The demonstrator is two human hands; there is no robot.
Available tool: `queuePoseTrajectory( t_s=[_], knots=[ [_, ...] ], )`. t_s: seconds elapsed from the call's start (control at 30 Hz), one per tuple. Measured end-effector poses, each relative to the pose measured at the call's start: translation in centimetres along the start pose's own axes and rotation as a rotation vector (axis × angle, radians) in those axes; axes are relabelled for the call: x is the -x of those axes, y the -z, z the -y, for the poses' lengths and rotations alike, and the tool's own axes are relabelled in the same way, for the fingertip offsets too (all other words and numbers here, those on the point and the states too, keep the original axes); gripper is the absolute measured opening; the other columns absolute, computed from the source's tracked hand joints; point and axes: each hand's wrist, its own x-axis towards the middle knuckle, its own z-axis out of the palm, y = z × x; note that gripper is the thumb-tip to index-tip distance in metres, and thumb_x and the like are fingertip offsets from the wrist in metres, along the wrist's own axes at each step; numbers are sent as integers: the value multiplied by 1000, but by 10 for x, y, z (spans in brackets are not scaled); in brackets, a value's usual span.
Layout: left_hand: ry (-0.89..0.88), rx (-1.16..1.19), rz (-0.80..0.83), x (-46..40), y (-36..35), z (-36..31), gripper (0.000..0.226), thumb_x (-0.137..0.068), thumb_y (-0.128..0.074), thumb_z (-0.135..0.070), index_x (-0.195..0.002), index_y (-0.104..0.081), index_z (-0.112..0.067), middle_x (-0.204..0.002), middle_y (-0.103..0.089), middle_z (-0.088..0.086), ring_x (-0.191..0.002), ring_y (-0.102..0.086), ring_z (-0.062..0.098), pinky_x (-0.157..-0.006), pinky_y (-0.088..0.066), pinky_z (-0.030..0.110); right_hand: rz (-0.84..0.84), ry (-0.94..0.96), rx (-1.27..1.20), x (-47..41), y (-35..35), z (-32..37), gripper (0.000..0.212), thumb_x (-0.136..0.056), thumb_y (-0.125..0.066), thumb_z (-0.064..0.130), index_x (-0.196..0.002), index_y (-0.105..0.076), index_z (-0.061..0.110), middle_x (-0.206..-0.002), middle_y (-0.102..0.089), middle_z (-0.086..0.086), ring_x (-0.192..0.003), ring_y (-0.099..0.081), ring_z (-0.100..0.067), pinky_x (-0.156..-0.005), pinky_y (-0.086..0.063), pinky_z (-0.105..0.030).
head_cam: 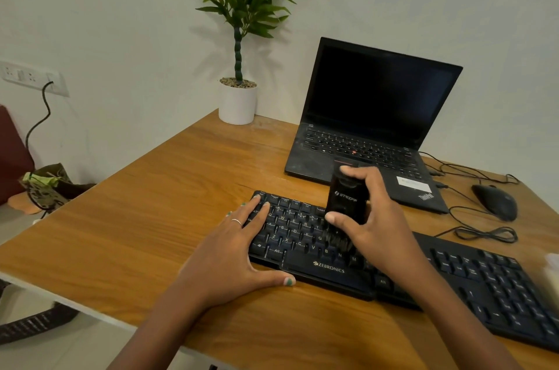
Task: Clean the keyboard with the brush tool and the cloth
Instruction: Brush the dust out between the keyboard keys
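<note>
Head view: a black Zebronics keyboard (402,266) is seen lying at an angle on the wooden desk (169,188), its near edge close to the desk front. The left hand (233,251) is laid flat over the keyboard's left end, fingers straight across the outer key columns and thumb stretched along the front edge; nothing is gripped by it. The right hand (378,227) is wrapped round a black brush tool (344,209), thumb on the near face and fingers behind, held upright with the bristles down on the keys around G, B and N. The step is judged to be brushing the letter rows, with much of the board and the cloth stage not yet done. A pale object at the right frame edge (552,275) may be the cloth; it cannot be told. Risks noted: keys could be caught and lifted if the bristles are driven hard or the body tilted; the keyboard could be slid toward the open ThinkPad laptop (369,127) if the left hand's pressure is eased; dust could be swept under the steadying fingers. The loose cable (484,233) beside the mouse (496,201) could be snagged on wide strokes rightward.
</note>
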Motion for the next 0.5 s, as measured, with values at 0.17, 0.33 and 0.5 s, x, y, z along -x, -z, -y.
queuePoseTrajectory(
  t_s=[0.17,0.33,0.5],
  knots=[
    [8,2,1,1,2,-4,125,-50,-41,-96,-151,8,-42,-156,20,-25,-148,6,9,-120,-15,33,-65,-50,-67,-3,3,-4,63,-78,-72,15,-124,-34,35,-97,-46,19,-80,-58,2,-55,-50,-15],
    [15,-19,4,1,3,-5,124,-52,-43,-94,-151,9,-42,-156,21,-25,-147,8,7,-118,-11,31,-51,-55,8,-9,4,-7,63,-79,-72,16,-125,-33,34,-94,-46,19,-80,-57,-5,-61,-53,-20],
    [4,-23,7,0,2,-4,125,-51,-40,-97,-151,10,-41,-156,21,-24,-148,5,8,-119,-13,32,-46,-56,-46,-13,-2,-4,63,-78,-72,15,-124,-34,35,-95,-44,22,-81,-54,-2,-58,-49,-16]
  ],
)
